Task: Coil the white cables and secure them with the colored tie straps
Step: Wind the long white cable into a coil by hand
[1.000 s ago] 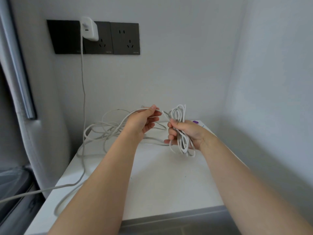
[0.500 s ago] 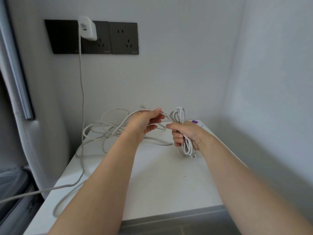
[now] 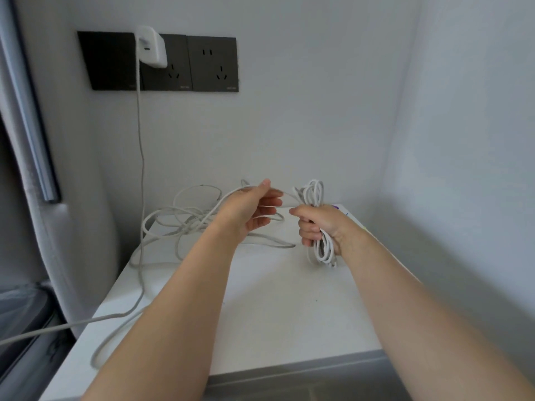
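Both hands (image 3: pixel 254 211) (image 3: pixel 321 227) on white cable (image 3: pixel 315 193)

No lettering can be read anywhere in view. The dark socket panels (image 3: pixel 212 63) on the wall (image 3: pixel 304 111) each carry a small pale mark near the lower edge, too small and blurred to make out. The white charger (image 3: pixel 152 47) plugged into them shows one tiny dark mark, also illegible.

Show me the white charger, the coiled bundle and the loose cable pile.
white charger (image 3: pixel 151 47), head view, its front face.
coiled bundle (image 3: pixel 312 195), head view, its upper loops.
loose cable pile (image 3: pixel 191 219), head view, its tangled middle.
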